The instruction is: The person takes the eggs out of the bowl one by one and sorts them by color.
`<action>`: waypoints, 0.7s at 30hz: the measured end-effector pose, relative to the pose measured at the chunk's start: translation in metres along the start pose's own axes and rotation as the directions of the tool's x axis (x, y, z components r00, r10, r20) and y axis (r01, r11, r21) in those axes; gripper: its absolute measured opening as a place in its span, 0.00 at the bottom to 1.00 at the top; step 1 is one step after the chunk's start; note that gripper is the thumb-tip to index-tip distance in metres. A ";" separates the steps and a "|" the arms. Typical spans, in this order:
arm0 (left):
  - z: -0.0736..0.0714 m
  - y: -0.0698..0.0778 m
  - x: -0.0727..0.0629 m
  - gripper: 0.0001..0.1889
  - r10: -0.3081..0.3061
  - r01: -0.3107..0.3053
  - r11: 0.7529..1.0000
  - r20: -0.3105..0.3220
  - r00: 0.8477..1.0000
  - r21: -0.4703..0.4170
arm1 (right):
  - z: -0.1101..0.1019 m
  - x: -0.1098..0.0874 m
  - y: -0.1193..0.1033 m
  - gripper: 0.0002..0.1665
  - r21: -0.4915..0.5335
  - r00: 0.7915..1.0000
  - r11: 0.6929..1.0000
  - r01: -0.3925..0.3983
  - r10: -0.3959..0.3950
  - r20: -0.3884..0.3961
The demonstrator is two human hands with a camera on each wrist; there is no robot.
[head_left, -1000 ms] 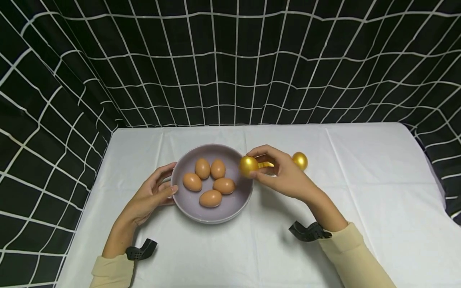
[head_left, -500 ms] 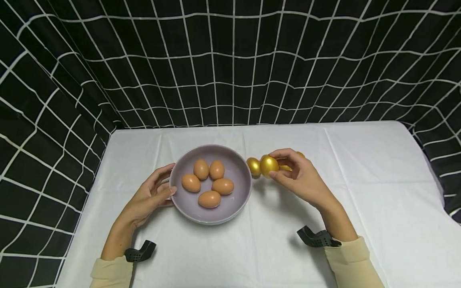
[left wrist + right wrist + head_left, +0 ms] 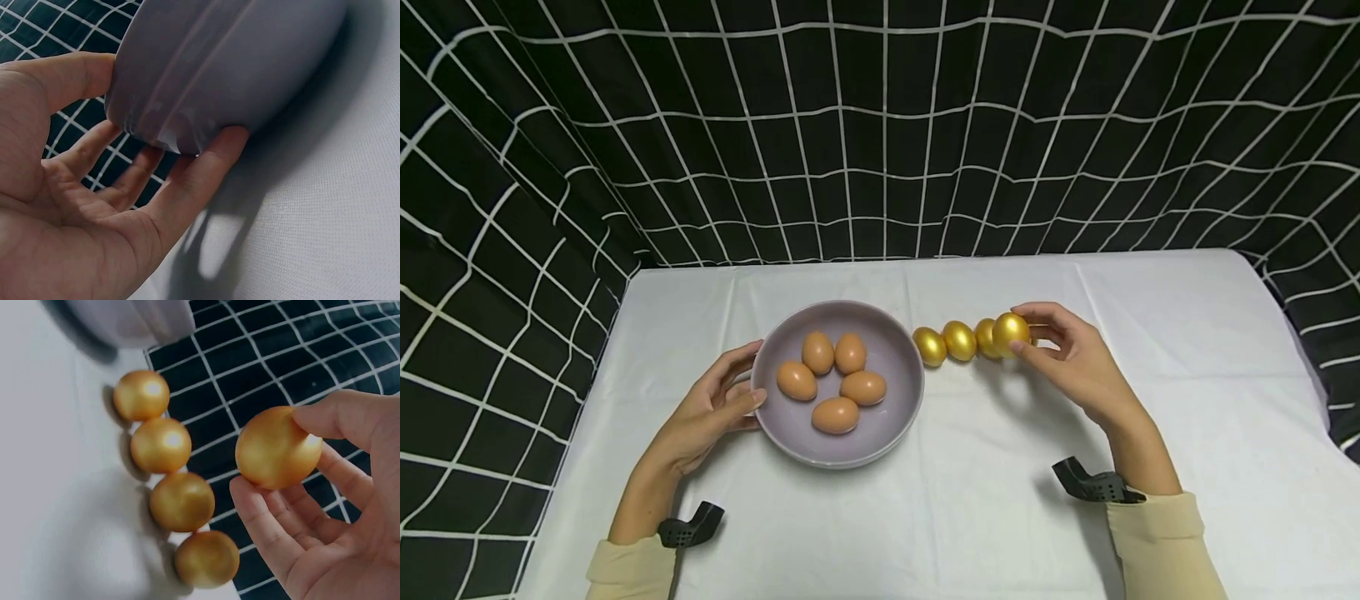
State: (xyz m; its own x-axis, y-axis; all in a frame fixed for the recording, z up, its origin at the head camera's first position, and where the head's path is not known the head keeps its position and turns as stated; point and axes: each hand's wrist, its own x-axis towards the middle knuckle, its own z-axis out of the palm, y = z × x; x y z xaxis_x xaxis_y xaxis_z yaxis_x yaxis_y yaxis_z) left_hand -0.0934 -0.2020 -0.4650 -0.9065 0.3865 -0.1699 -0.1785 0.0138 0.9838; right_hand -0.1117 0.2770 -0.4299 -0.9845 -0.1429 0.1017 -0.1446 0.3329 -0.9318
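Note:
A mauve bowl (image 3: pixel 901 423) stands on the white table with several brown eggs (image 3: pixel 836 415) inside. My left hand (image 3: pixel 718 407) grips the bowl's left side, thumb at the rim and fingers against the outer wall; the left wrist view shows those fingers (image 3: pixel 206 169) along the bowl's underside. Between thumb and fingertips, my right hand (image 3: pixel 1078 358) pinches a golden egg (image 3: pixel 275 450), raised above the table. A row of golden eggs (image 3: pixel 161 445) runs from the bowl's right side to beneath this hand; in the head view the hand and held egg hide its far end.
White cloth covers the table (image 3: pixel 1000 517). Black fabric with a white grid (image 3: pixel 865 142) rises behind the table's back edge and along both sides. Each wrist wears a black camera mount (image 3: pixel 1097 483).
My right hand has moved right with the golden egg, from the bowl's right rim to over the far end of the row, uncovering more golden eggs. My left hand stays at the bowl.

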 end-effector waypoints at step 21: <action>0.002 0.003 -0.001 0.38 -0.007 0.007 1.000 -0.002 1.000 -0.004 | -0.032 -0.001 0.012 0.27 -0.205 0.985 0.969 -0.136 0.110 -0.133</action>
State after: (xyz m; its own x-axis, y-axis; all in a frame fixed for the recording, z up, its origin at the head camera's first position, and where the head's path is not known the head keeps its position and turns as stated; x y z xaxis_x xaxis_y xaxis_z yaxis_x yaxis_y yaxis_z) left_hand -0.0924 -0.2003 -0.4620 -0.9059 0.3846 -0.1772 -0.1869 0.0125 0.9823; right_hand -0.1159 0.3113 -0.4302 -0.9988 0.0197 0.0440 -0.0268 0.5328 -0.8458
